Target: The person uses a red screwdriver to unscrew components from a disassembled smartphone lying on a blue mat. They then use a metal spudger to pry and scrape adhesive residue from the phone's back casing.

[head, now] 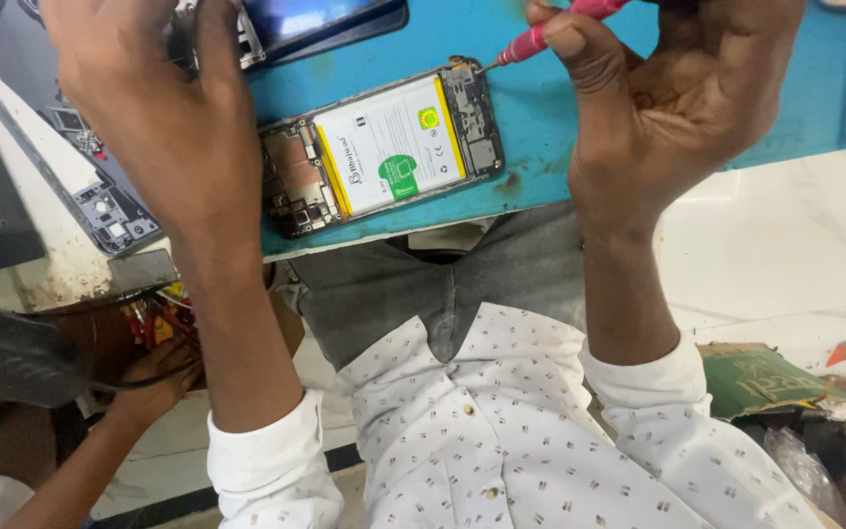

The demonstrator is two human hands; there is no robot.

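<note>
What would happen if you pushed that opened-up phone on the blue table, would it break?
The opened phone lies flat on the blue table, so it would probably slide, not tip or roll. Its back is off, leaving the white battery and small parts bare, so it is likely fragile. The right hand rests only a thin red screwdriver tip on it.

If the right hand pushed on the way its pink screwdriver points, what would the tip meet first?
The right hand aims the pink screwdriver down toward the opened phone. Its tip already sits at the phone's upper corner, by the small circuit board beside the white battery, so it would likely meet that board first; depth is unclear.
</note>
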